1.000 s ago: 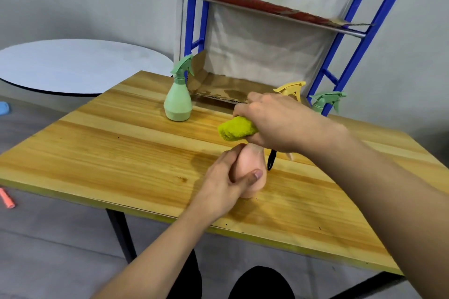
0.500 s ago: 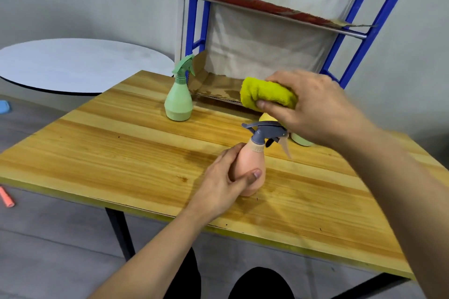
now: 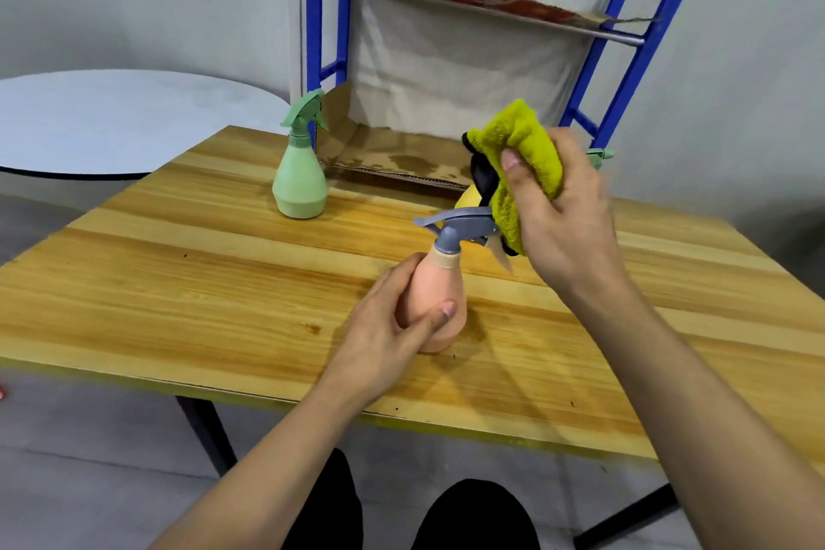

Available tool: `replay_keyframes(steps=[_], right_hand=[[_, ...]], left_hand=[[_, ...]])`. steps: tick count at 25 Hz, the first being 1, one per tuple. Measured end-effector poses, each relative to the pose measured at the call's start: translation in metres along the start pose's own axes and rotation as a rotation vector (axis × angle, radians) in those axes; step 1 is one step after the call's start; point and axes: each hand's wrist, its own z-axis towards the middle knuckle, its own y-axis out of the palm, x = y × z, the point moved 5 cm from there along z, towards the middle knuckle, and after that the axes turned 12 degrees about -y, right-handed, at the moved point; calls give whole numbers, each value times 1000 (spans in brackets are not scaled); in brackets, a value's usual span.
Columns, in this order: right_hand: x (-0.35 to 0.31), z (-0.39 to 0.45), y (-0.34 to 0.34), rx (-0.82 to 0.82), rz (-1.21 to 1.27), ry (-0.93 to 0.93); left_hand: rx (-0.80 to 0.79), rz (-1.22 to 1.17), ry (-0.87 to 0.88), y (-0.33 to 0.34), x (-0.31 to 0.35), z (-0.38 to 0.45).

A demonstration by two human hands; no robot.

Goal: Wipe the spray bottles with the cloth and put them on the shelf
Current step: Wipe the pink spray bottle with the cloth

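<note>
My left hand (image 3: pixel 388 326) grips the belly of the peach plastic spray bottle (image 3: pixel 439 304), fingers curled round it, holding it upright on the pale wooden bench (image 3: pixel 178 281) near its front edge. At two o'clock from that bottle, my right hand (image 3: pixel 558 210) pinches the bunched yellow-green fluffy cloth (image 3: pixel 522 156) just beside the bottle's grey trigger head (image 3: pixel 460 226). A yellow shape (image 3: pixel 466 199) peeks out behind the cloth; I cannot tell what it is. At eleven o'clock, well apart, the mint-green plastic spray bottle (image 3: pixel 299 174) stands upright near the bench's far edge. Beyond it rises the blue metal shelf (image 3: pixel 625 71), lined with stained brown cardboard (image 3: pixel 393 152).
</note>
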Motion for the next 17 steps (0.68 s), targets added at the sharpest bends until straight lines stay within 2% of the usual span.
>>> replay_keyframes(steps=[2,6,8,12,13,14,17], right_hand=[[3,-15,-10,45,-22,-27],[8,-41,9,-159,-116,-161],[12,-39,17,-109,-72,-132],[37,-63,6,301,413,158],[42,-75,4,354,482,200],[42,-83,6,345,501,214],[36,-90,26,183,444,216]], left_hand=[[5,10,4,0,0,0],[26,14,12,1,2,0],[22,8,7,1,-2,2],[8,-3,8,0,-3,2],[8,-8,10,0,-3,2],[11,-10,11,0,-3,1],[11,-17,28,2,-6,4]])
